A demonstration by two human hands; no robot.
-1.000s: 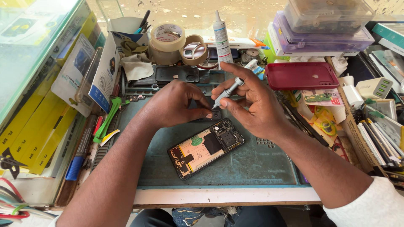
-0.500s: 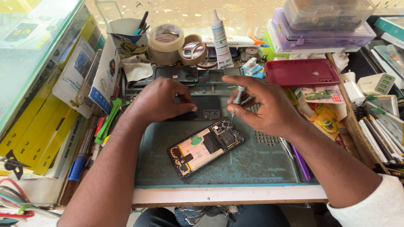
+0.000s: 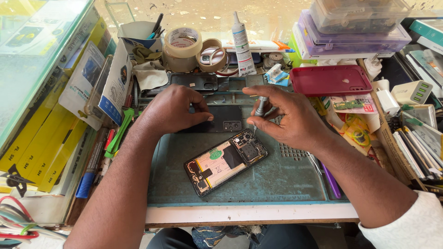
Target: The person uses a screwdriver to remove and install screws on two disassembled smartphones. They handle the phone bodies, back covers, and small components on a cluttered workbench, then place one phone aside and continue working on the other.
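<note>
Right hand [image 3: 288,117] now grips the screwdriver [image 3: 260,108] upright, tip lowered just above the opened phone [image 3: 226,161], while left hand [image 3: 173,110], holding nothing, presses the back cover [image 3: 221,119].

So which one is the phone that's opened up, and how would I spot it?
Find the blue-green work mat in the middle of the cluttered bench. The opened phone lies slanted on it, just below the person's two hands, the right hand pinching a small screwdriver by its top corner. Unlike the plain dark back cover behind it, its insides show.
</note>
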